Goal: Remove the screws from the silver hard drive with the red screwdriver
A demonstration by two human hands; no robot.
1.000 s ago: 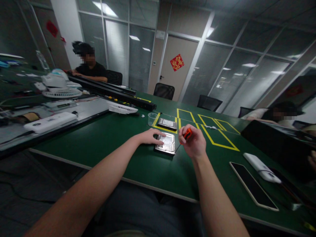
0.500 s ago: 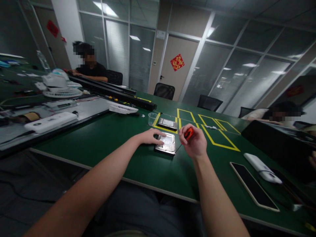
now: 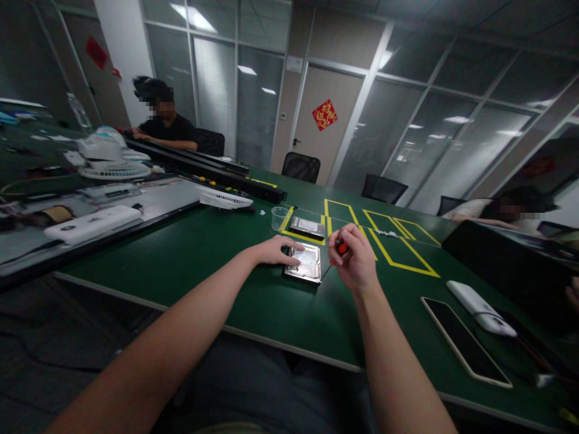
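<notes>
A silver hard drive (image 3: 309, 265) lies on the green table in front of me. My left hand (image 3: 277, 251) grips its left side, thumb and fingers resting on its top face. In my right hand (image 3: 355, 256) is a screwdriver (image 3: 342, 248) with a red and black handle, fingers wrapped round it. Its thin shaft slants down to the drive's near right corner; the exact contact of the tip is too small to make out. Just behind lies a second hard drive (image 3: 307, 226) inside a yellow tape outline, beside a clear plastic cup (image 3: 280, 218).
Yellow tape rectangles (image 3: 414, 269) mark the table to the right. A phone (image 3: 465, 340) and a white power bank (image 3: 480, 307) lie near right. At left are a metal panel (image 3: 169, 196), a power strip (image 3: 93, 223) and fan parts (image 3: 224, 196). Two people sit farther off.
My right hand has turned the screwdriver handle slightly, so its red end now faces me more. The left hand and both hard drives have not moved.
</notes>
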